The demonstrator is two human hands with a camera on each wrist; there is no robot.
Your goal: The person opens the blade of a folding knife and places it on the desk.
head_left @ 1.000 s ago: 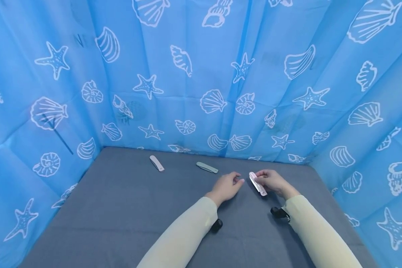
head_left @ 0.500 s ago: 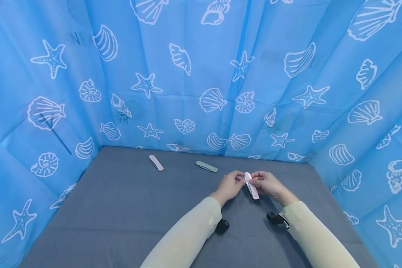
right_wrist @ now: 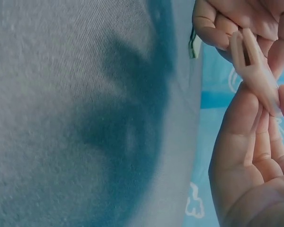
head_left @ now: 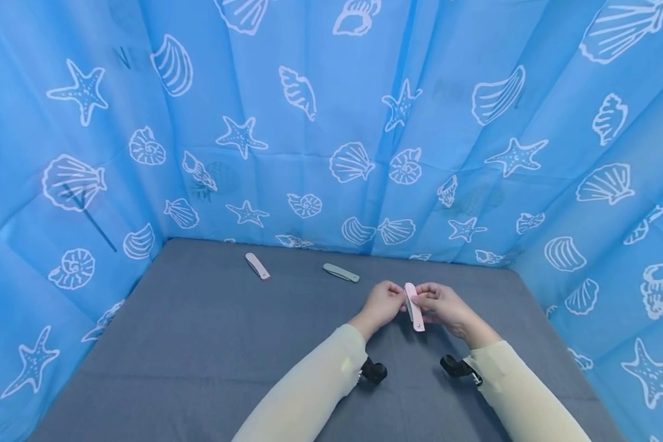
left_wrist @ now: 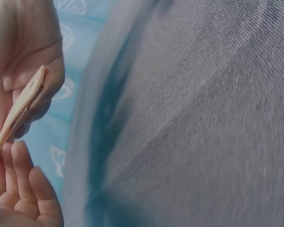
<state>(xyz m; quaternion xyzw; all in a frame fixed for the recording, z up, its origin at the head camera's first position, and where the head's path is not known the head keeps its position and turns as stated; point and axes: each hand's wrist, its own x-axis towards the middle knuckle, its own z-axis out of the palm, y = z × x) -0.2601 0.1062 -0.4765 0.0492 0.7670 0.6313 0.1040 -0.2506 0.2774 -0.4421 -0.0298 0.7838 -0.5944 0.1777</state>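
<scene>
A pink folding knife (head_left: 415, 310), folded, is held upright-slanted between both hands above the grey cloth. My right hand (head_left: 446, 309) grips its right side, thumb on the handle near the upper end. From the other side the left hand (head_left: 383, 303) pinches the slotted edge near that same end. In the left wrist view, fingertips meet the lower tip of the pink knife (left_wrist: 24, 101). The right wrist view shows the narrow gap at one end of the knife (right_wrist: 259, 80). Fingers partly hide where the blade lies.
Another pale pink folding knife (head_left: 257, 266) lies at the back left of the grey-covered table (head_left: 210, 344). A green folding knife (head_left: 341, 273) rests farther right, beyond the left hand. A blue curtain (head_left: 309, 135) printed with shells hangs around the table edges.
The left hand has moved right and taken hold of the knife's edge. The right hand has brought the knife slightly left and turned it more upright. The other two knives stay put.
</scene>
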